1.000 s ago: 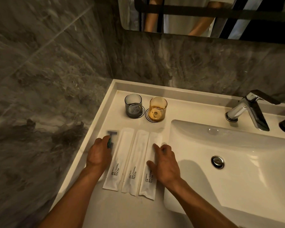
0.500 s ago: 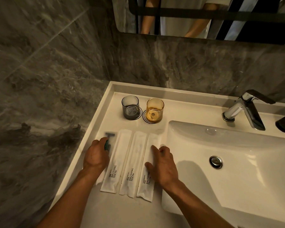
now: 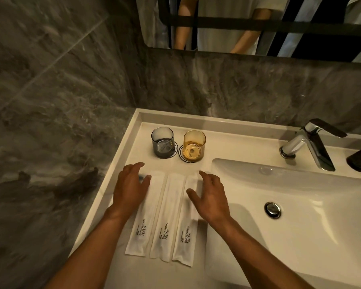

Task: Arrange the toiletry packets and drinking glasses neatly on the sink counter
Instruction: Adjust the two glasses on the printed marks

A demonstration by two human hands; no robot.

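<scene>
Left hand (image 3: 130,187): fingers spread, palm down over the far end of the leftmost packet (image 3: 143,222), gripping nothing.
Right hand (image 3: 212,198): fingers spread above the rightmost packet (image 3: 186,236), holding nothing.
Packets: three white "BRUSHING TEETH" sleeves side by side on the bench (image 3: 233,149), the middle packet (image 3: 167,215) uncovered.
Glasses: grey glass (image 3: 163,142) and amber glass (image 3: 194,146) upright on coasters, just beyond the packets.
Basin (image 3: 300,205): right of the packets.
</scene>
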